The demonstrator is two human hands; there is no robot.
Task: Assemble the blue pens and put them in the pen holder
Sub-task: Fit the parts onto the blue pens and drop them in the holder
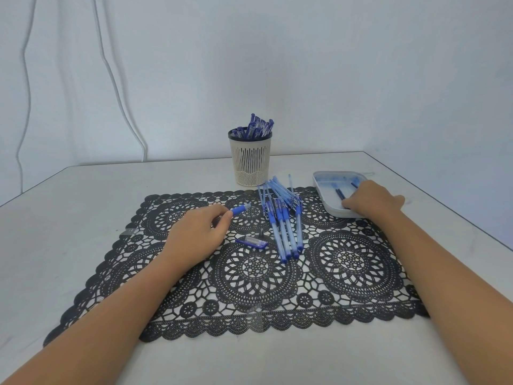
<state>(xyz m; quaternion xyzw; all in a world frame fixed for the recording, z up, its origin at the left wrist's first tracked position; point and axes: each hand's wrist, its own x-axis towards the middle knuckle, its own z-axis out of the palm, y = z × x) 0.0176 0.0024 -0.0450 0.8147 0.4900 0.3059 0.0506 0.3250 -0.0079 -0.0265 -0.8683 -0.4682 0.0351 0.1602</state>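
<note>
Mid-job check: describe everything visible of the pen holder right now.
The pen holder is a cream, plastic-looking cup with a dark rim, vertical slots down its wall and a finely perforated band at the base. It stands upright on the white table, just beyond the far edge of the black lace mat, near its middle. Several capped blue pens stand inside, leaning right. Loose pen parts lie close beside its base.

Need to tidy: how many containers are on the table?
2: the pen holder beyond the mat, and the white tray at right, with the right hand in it.
</note>
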